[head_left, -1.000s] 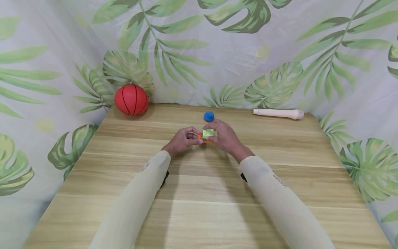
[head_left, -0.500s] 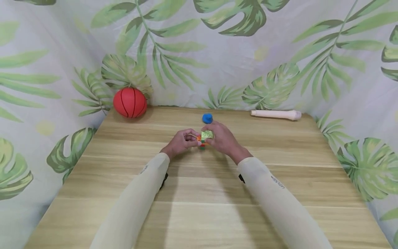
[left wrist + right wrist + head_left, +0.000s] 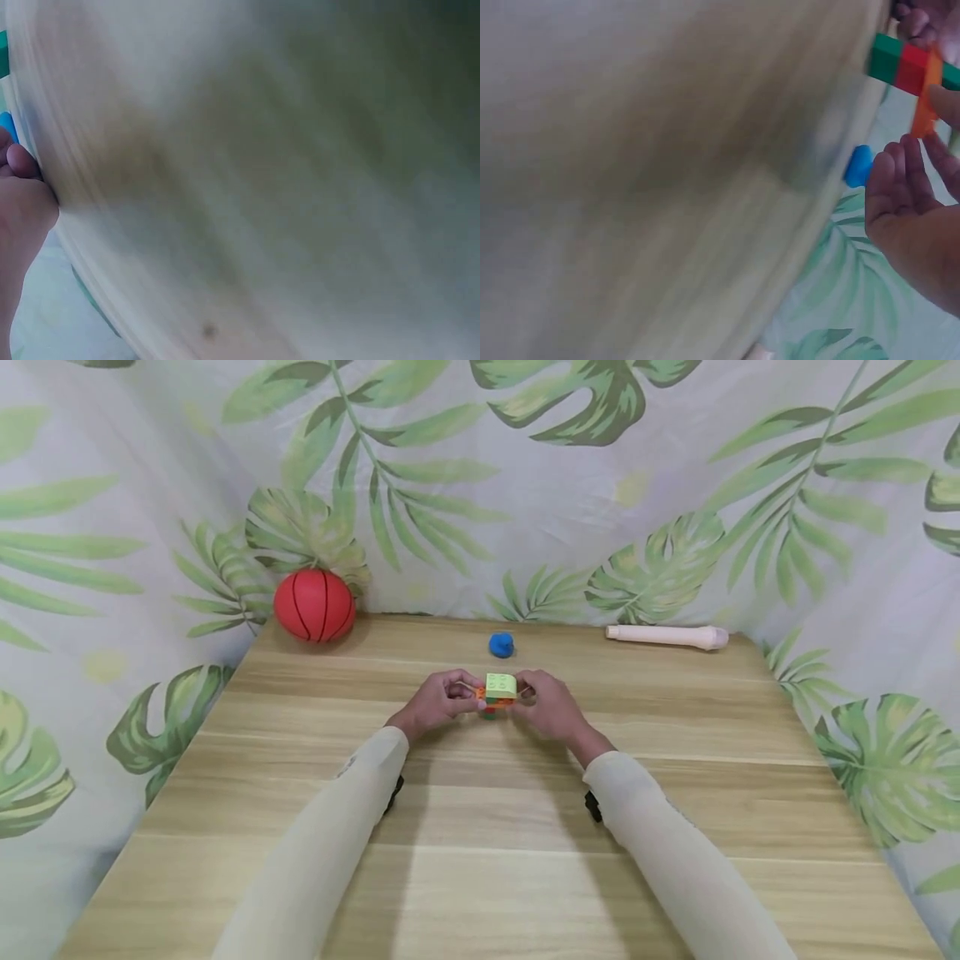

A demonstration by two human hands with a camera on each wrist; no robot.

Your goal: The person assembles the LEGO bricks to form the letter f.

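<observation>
A small stack of toy building blocks stands mid-table between both hands in the head view. On top is a light green block with a rounded side. Below it, the right wrist view shows a long orange block, a red block and a dark green block at the bottom. My left hand pinches the left end of the orange block. My right hand holds the orange block's right end, thumb against it, fingers near its tip. At the left wrist view's edge, only part of the left hand shows.
A small blue toy sits just behind the stack. Toward the back left is a red ball with black lines; a pale microphone-shaped object lies along the back right edge. A leaf-patterned cloth hangs behind the wooden table.
My right hand has let go of the light green block and shifted down and right to the orange block's right end. The left hand keeps its pinch; the light green block stays on top.
</observation>
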